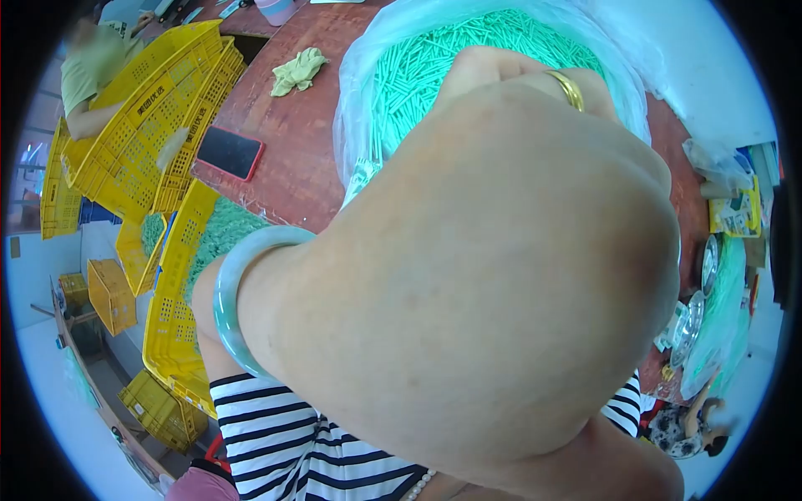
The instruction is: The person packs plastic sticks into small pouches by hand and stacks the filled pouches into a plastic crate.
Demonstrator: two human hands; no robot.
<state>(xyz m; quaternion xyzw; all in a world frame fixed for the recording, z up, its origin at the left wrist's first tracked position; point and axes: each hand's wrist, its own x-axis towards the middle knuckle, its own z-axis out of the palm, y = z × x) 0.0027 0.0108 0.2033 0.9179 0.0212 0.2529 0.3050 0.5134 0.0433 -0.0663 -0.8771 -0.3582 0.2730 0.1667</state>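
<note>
Green sticks heaped in a clear plastic bag, far middle of the red-brown counter. Left hand very close to camera, back showing, covers the middle of the view and the near part of the heap. Fingers look bent, tips hidden; can't tell whether they're apart, together or clamped on anything. Gold ring on one finger, pale green bangle round the wrist. Right hand out of sight, state can't be told. Left of bag: crumpled yellowish cloth, then dark-screened phone in a red case near the counter edge. Stacked yellow crates farther left, person beside them. Metal dishes on right side. Striped garment on the wearer, near side.
</note>
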